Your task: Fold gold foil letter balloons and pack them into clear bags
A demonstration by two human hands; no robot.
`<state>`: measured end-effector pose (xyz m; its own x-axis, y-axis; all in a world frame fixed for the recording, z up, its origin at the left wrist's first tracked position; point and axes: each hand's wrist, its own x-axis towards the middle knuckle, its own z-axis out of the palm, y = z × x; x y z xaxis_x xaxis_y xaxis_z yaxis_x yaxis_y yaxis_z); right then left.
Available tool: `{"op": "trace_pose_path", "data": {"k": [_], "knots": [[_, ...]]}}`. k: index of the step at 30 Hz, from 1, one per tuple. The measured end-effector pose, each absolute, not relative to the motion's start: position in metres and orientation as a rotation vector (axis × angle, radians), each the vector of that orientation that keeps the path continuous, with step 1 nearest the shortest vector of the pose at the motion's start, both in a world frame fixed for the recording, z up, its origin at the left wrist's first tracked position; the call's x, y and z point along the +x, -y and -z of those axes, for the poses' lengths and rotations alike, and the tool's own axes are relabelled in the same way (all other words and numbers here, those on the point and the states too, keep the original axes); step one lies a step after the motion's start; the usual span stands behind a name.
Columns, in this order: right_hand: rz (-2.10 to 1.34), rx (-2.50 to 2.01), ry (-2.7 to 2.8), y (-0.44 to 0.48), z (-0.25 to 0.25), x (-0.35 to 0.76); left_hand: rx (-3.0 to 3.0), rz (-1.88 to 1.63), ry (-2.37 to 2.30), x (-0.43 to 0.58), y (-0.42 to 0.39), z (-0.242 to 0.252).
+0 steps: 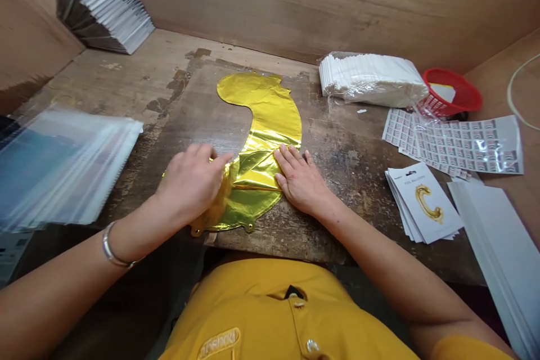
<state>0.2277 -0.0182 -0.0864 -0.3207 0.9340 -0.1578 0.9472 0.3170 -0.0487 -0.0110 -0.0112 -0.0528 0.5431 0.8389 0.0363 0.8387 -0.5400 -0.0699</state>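
A flat gold foil letter balloon [265, 124] lies on a worn wooden board [337, 180], its lower part creased and folded over. My left hand [189, 180] grips the balloon's left edge and lifts the foil into a fold, hiding part of it. My right hand [300, 179] rests flat on the foil with its fingers spread, holding nothing. Small tabs show along the balloon's bottom edge [221, 229], close to my left wrist.
Clear plastic sleeves [63, 166] lie stacked at left. Paper-wrapped white sticks [371, 80], a red basket [451, 93], sheets of printed labels [464, 146] and foil balloon cards [422, 202] sit at right. Plywood walls [337, 0] surround the bench.
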Motion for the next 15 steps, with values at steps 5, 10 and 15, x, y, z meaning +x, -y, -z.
{"op": "trace_pose_path", "data": {"k": [5, 10, 15], "knots": [[0.179, 1.786, -2.514, 0.017, 0.087, 0.229, -2.977, 0.095, 0.739, 0.000, 0.006, 0.062], [0.126, 1.816, -2.632, 0.022, 0.081, 0.227, -2.975, -0.010, 0.634, 0.019, -0.001, 0.072], [-0.072, 1.765, -2.975, 0.061, 0.068, 0.212, -2.946, 0.051, 0.949, 0.036, 0.027, 0.056]]}}
